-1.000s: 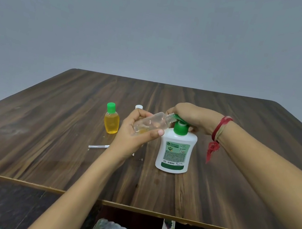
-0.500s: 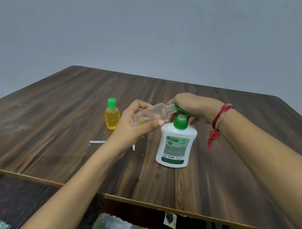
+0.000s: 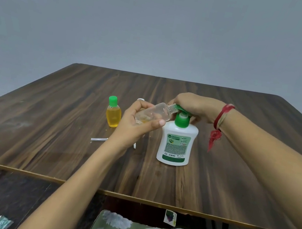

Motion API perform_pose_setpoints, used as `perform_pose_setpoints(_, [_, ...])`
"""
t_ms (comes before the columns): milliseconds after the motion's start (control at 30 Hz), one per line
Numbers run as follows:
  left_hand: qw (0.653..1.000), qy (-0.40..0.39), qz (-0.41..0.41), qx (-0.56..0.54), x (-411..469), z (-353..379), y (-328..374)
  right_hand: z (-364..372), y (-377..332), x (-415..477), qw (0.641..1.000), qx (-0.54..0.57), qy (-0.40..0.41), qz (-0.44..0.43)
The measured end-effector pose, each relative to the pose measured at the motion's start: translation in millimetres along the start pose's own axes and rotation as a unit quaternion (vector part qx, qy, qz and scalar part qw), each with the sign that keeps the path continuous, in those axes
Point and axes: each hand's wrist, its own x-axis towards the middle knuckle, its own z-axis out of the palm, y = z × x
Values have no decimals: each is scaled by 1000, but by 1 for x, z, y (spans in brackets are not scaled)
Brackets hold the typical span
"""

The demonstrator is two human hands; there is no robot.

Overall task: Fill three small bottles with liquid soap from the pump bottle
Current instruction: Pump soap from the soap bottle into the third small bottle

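**Second small bottle takes its soap, stroke by stroke**

A person's left hand point(image 3: 136, 126) holds a clear small bottle point(image 3: 156, 113) tilted nearly on its side above the worktop point(image 3: 45, 116). Its open neck is up against the green pump head point(image 3: 177, 107) of the white pump bottle point(image 3: 176, 142), which stands just beside it. That hand's grip is clamped round the bottle's body, thumb in front. The right hand point(image 3: 193, 105), a red thread point(image 3: 222, 116) at the wrist, lies curled over the pump head, its grip closed on it.

Compared with a second ago, the right hand sits a shade higher over the green collar and a sliver of white stem shows. This suggests the pump has come back up between strokes. The clear bottle has kept its place at the nozzle, and only a little yellow soap lies in its lower end, hardly more than before.

To the left a green-capped bottle point(image 3: 113, 115) stands upright and looks full. A white cap point(image 3: 140, 99) peeps out behind the left hand; whether it tops the third bottle cannot be told. By this reckoning one bottle is done, the second is barely started, and many strokes remain.
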Motion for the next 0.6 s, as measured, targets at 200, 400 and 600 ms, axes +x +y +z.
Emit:
perform_pose_setpoints(200, [1000,-7,2,-2,0,-2,-3,5,1,0,1000,12,-3,-14])
perform_pose_setpoints(400, [1000,-1,10,-17,2,-2,-3,-1,0,1,1000,2,4,-11])
perform_pose_setpoints(600, [1000,-9,-6,-21,-2,1,-4,0,0,-1,1000,-9,-5,-4])
